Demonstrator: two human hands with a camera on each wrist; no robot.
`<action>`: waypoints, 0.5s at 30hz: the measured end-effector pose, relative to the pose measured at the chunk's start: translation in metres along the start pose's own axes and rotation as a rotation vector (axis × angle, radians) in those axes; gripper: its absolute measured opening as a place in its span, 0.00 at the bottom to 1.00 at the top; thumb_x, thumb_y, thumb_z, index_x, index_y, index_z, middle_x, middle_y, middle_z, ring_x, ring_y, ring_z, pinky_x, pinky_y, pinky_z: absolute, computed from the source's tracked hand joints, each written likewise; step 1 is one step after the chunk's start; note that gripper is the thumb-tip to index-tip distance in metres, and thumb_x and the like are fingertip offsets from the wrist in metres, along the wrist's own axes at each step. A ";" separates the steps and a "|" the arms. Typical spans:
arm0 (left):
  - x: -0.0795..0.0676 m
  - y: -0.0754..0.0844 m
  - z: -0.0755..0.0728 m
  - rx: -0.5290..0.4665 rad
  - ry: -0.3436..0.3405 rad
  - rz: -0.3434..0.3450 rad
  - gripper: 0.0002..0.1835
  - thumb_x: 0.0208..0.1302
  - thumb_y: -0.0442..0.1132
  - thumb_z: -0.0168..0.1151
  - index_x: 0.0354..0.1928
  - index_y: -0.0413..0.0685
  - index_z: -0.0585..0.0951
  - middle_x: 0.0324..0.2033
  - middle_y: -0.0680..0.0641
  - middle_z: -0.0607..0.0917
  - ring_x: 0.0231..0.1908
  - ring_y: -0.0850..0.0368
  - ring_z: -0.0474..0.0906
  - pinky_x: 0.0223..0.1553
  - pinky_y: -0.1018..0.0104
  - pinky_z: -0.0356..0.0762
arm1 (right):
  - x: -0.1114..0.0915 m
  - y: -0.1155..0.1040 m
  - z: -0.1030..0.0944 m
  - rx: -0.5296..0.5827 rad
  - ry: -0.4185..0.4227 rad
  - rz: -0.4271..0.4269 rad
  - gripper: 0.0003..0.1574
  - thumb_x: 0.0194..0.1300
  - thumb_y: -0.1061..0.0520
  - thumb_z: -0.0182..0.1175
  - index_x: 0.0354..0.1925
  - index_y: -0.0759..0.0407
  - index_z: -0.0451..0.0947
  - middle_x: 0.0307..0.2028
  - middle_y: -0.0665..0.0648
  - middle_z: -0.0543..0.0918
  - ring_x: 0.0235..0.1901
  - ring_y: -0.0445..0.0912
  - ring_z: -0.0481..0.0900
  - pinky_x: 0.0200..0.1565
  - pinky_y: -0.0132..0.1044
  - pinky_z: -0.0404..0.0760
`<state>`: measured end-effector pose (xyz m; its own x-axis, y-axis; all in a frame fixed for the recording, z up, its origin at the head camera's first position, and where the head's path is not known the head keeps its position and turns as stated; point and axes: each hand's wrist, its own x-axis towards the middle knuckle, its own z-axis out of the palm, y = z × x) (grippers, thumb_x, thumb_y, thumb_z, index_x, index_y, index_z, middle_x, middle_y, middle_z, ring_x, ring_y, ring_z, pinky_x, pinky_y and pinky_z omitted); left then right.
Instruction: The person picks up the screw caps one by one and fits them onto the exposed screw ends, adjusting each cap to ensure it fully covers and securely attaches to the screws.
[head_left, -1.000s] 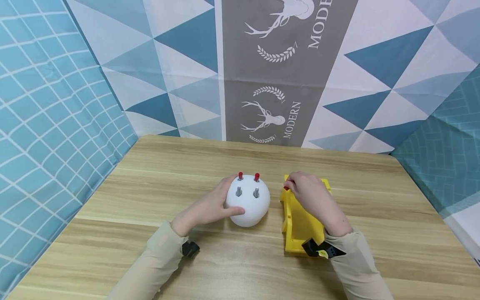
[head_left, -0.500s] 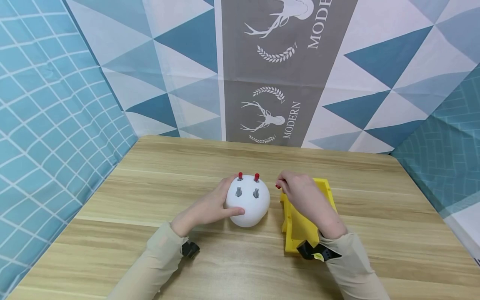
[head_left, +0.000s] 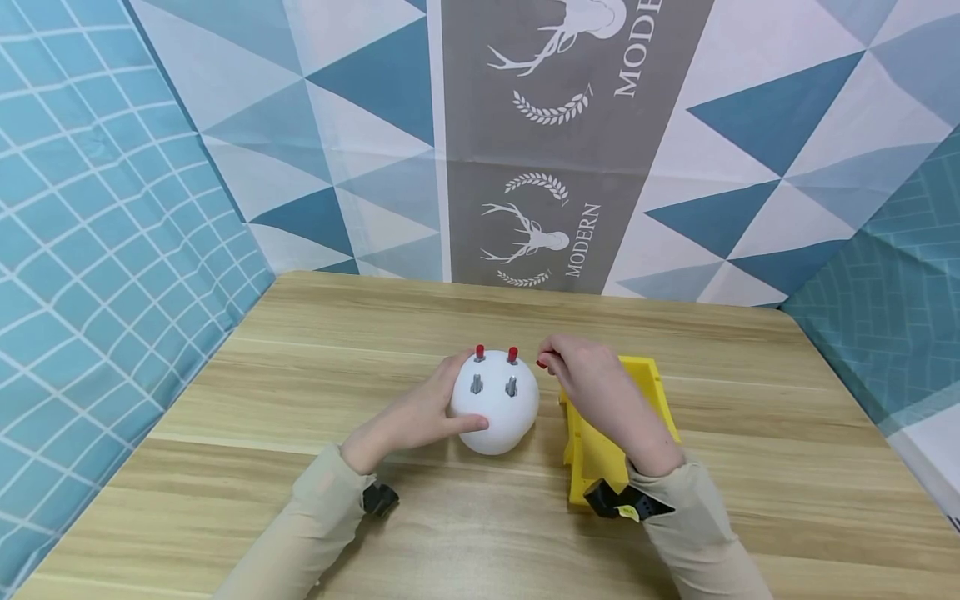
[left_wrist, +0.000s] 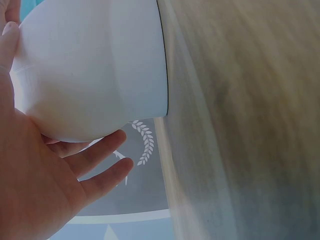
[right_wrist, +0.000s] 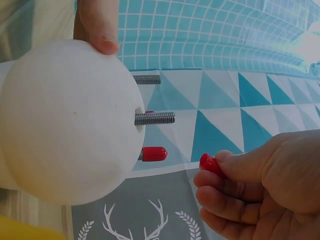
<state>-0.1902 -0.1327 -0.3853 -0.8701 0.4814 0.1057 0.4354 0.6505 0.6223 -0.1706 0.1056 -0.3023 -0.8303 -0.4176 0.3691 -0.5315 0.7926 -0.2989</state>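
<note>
Gripping the white ball point(head_left: 504, 419) on the counter point(head_left: 480, 537) with my left hand point(head_left: 422, 409), in the head view I pinch a red cap point(head_left: 541, 364) near it with my right hand point(head_left: 597, 390). From the left wrist, the ball looks smooth, perhaps slippery, best cupped wide. From the right, the cap seems light, soft, best squeezed gently.

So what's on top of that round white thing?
On the white ball: two bare threaded studs, with two red caps beyond them. Whatever the caps enclose is covered, as is the surface under the fingers of the left hand.
</note>
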 end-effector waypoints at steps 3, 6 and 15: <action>0.000 0.000 0.000 -0.005 -0.002 0.003 0.52 0.46 0.67 0.62 0.70 0.60 0.48 0.63 0.52 0.61 0.54 0.56 0.68 0.56 0.57 0.67 | 0.002 -0.003 0.001 0.014 0.009 -0.024 0.06 0.63 0.57 0.55 0.34 0.57 0.77 0.27 0.50 0.77 0.25 0.42 0.69 0.30 0.31 0.73; 0.000 0.000 0.000 -0.004 -0.004 0.007 0.52 0.46 0.67 0.61 0.70 0.59 0.48 0.63 0.52 0.61 0.54 0.56 0.68 0.56 0.57 0.67 | 0.004 -0.005 0.002 0.024 0.027 -0.050 0.05 0.63 0.57 0.56 0.35 0.57 0.77 0.29 0.50 0.79 0.27 0.42 0.71 0.32 0.32 0.74; 0.001 -0.002 0.000 -0.010 -0.003 0.030 0.52 0.46 0.68 0.60 0.69 0.60 0.48 0.62 0.53 0.61 0.53 0.58 0.67 0.54 0.59 0.68 | 0.009 -0.012 0.010 0.112 0.059 -0.162 0.04 0.62 0.60 0.57 0.36 0.57 0.77 0.34 0.50 0.80 0.35 0.43 0.76 0.41 0.34 0.78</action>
<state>-0.1921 -0.1339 -0.3866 -0.8560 0.5023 0.1221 0.4590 0.6300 0.6265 -0.1734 0.0874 -0.3042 -0.7231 -0.5058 0.4703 -0.6751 0.6616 -0.3264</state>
